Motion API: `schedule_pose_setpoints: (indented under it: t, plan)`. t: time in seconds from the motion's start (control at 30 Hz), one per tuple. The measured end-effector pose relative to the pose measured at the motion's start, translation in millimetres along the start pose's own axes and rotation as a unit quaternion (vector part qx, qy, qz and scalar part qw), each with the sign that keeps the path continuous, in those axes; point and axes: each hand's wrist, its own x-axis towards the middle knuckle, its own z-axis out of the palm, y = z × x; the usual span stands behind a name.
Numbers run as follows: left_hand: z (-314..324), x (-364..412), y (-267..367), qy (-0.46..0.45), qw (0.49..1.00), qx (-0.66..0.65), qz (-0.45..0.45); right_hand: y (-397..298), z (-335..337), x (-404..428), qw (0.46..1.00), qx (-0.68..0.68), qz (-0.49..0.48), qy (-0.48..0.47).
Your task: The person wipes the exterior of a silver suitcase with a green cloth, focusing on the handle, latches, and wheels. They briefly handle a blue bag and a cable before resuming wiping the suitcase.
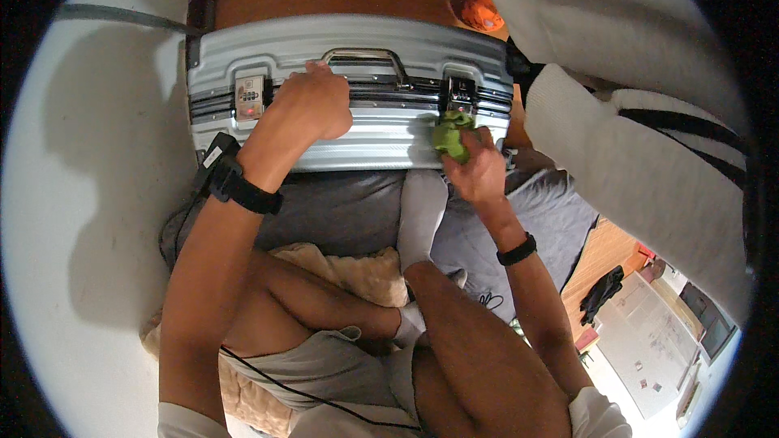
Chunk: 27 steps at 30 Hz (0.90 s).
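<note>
A silver hard-shell suitcase [371, 152] stands before me, its handle side facing me. My left hand [316, 100] is curled at the left end of the metal carry handle [365, 53] and covers that end; its fingertips are mostly hidden. Between the fingers of my right hand [478, 164] is a crumpled green cloth [451, 137], held against the case just below the right combination latch [461, 94]. The left combination latch [249, 97], with number dials and a small red mark, lies beside my left forearm.
The suitcase rests on grey bedding [347, 207], close to a white wall [79, 225] on the left. A pale curtain-like fabric [621, 30] hangs at the right. An orange bag-like item [482, 13] sits behind. A tan blanket [347, 271] lies by my crossed legs.
</note>
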Motion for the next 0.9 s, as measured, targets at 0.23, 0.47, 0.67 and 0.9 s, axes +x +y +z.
schedule_pose_setpoints:
  t: [0.23, 0.47, 0.67, 0.9]
  plan:
    - [-5, -3, 3, -0.006, 0.999, -0.043, -0.028, 24, -16, 9, 0.993, 0.098, 0.063, 0.000]
    - [-20, -7, 12, -0.047, 0.997, -0.048, -0.035, 18, -6, 3, 0.999, 0.007, 0.029, -0.035]
    - [-18, -8, 11, -0.045, 0.996, -0.056, -0.054, 20, -9, 7, 0.981, 0.190, 0.040, 0.009]
    - [-18, -7, 9, -0.045, 0.997, -0.045, -0.035, 2, 7, 11, 0.999, 0.033, 0.031, -0.002]
